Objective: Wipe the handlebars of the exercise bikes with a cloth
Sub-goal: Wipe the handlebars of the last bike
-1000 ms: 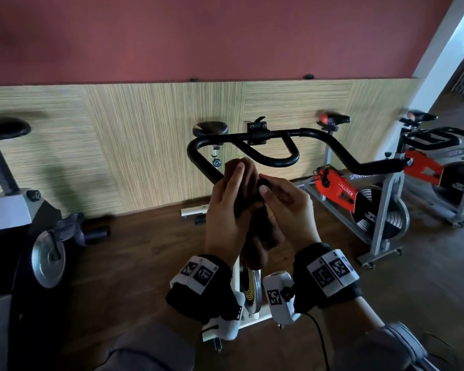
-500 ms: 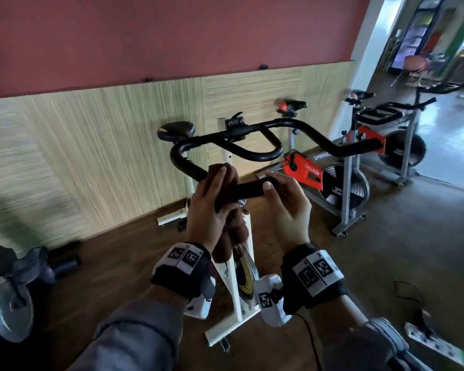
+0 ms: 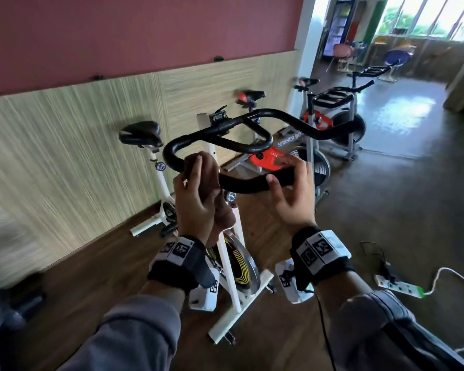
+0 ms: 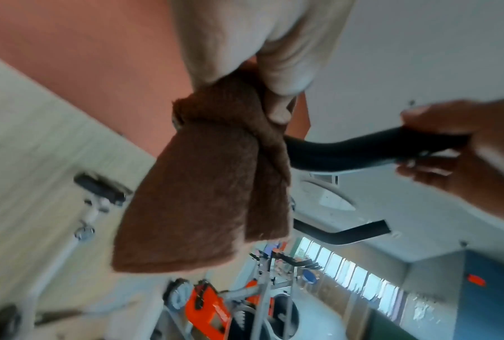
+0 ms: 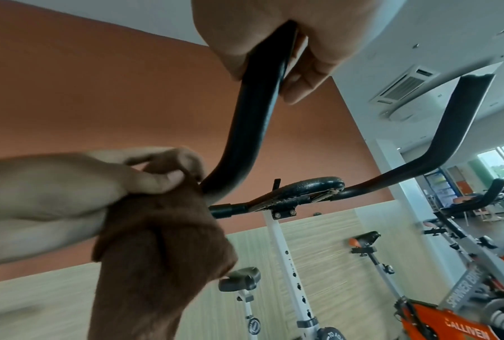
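Note:
A white exercise bike stands in front of me with black curved handlebars. My left hand grips a brown cloth wrapped around the near left bar, with the cloth's ends hanging below. My right hand holds the free end of the same bar between thumb and curled fingers. In the right wrist view the cloth sits at the bend of the bar, under my left hand.
Red and grey spin bikes stand to the right along the panelled wall. A black saddle is behind the handlebars. A white power strip with cables lies on the wooden floor at right.
My view has swung to the right, bringing in the open hall. The right hand has slid out to the bar's end, while the left hand with the cloth has stayed near the bend.

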